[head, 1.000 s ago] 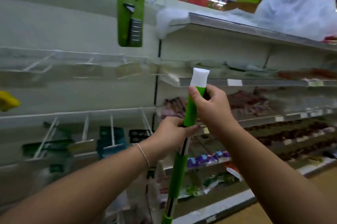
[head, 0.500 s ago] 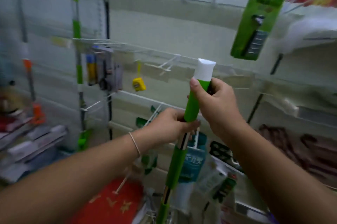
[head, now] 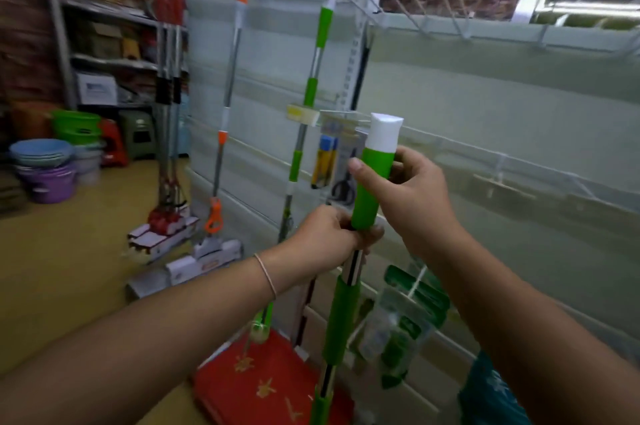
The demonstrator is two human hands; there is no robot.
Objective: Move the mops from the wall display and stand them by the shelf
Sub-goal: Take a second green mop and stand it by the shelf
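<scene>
A pale slatted display wall with white wire hooks runs behind the fingers and off to their right. Left of the fingers, a yellowish floor stretches back to grey metal shelving crowded with boxes. On the floor near it sit stacked basins, a purple tub and green buckets. Below the fingers lies a red mat with gold stars.
</scene>
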